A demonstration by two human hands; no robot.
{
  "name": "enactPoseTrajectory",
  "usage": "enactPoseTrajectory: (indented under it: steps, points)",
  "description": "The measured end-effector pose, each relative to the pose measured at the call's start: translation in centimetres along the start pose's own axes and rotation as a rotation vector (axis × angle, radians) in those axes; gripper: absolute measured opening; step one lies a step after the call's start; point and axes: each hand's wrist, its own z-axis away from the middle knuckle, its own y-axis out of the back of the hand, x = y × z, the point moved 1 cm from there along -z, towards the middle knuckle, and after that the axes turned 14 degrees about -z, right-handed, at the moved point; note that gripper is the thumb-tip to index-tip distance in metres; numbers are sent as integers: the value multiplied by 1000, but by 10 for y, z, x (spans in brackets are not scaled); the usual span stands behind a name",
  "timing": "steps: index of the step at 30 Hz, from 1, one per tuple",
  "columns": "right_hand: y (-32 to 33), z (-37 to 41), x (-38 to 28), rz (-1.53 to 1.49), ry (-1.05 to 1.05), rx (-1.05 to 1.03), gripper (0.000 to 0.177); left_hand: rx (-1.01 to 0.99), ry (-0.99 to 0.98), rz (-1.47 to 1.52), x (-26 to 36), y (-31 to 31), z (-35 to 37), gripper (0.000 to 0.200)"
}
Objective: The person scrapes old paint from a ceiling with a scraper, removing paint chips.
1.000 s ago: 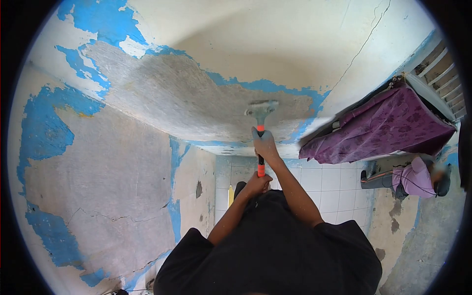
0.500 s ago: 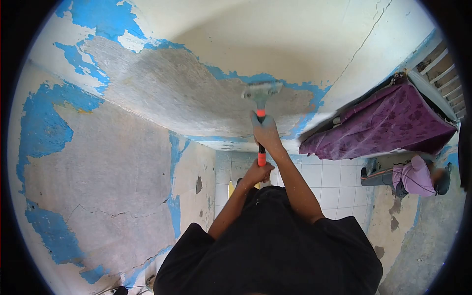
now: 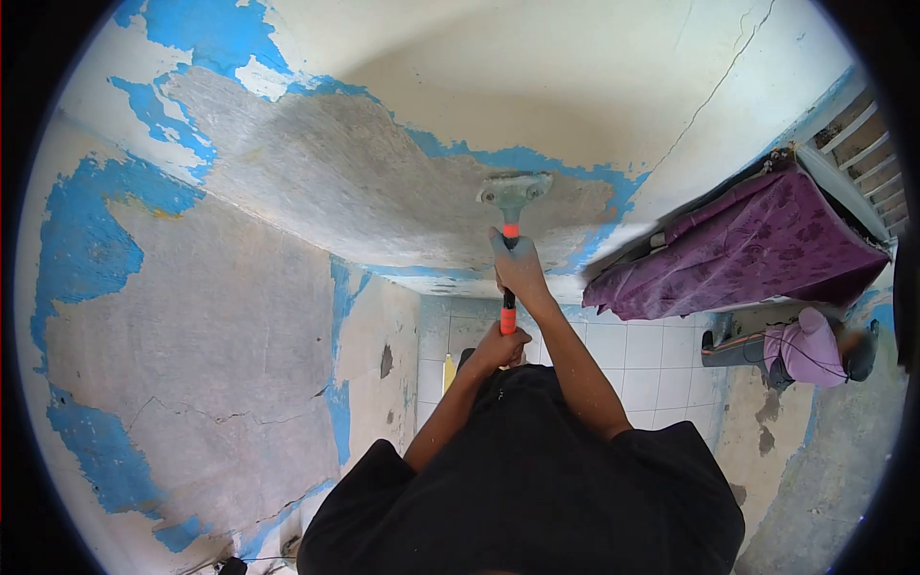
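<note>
A long-handled wall scraper [image 3: 516, 192] with a wide dusty head and an orange and black handle is up against the wall's bare grey patch [image 3: 412, 196]. My right hand [image 3: 520, 266] is wrapped around the handle below the head. Lower down, my left hand [image 3: 500, 347] grips the handle's end near my body. Blue paint [image 3: 498, 155] borders the patch just above the scraper head, with cream paint [image 3: 556, 72] beyond it. Both hands look dusty, and the palm sides are hidden.
A purple patterned cloth [image 3: 738, 244] covers something along the wall at right. Another person [image 3: 805, 350] in a pink top is at the far right. The adjoining left wall [image 3: 220, 335] has a large grey scraped area. White floor tiles [image 3: 652, 355] show below.
The scraper head has shifted slightly down the wall, toward my body. My hands have moved a little with it and still grip the handle.
</note>
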Motion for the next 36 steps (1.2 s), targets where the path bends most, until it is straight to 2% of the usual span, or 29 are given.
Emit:
enactPoseTrajectory:
  steps: [5, 8, 9, 17, 23, 29, 32, 34, 36]
  points:
    - [10, -8, 39, -30, -60, 45, 48, 7, 60, -1, -21, 1, -7, 26]
    - [-2, 5, -8, -42, -5, 6, 47, 13, 31, -28, 8, 5, 4, 26]
    - [-2, 6, -7, -38, -8, 11, 47, 11, 16, -32, 15, 5, 6, 26]
    - [10, -7, 40, -53, -51, 65, 48, -13, 54, -18, -15, 5, -3, 28]
    - [-3, 6, -32, -30, 49, -1, 48, 39, -50, -92, 25, 12, -1, 28]
    - [11, -13, 49, 6, -17, 103, 48, -18, 72, -43, -29, 10, -13, 26]
    - [4, -3, 13, -84, 4, 75, 48, -21, 56, -85, -14, 13, -9, 25]
    - [1, 1, 1, -115, -17, 44, 47, -29, 39, -94, 9, 14, -4, 25]
    - [1, -3, 1, -104, -24, 41, 47, -31, 21, -52, 6, 15, -3, 28]
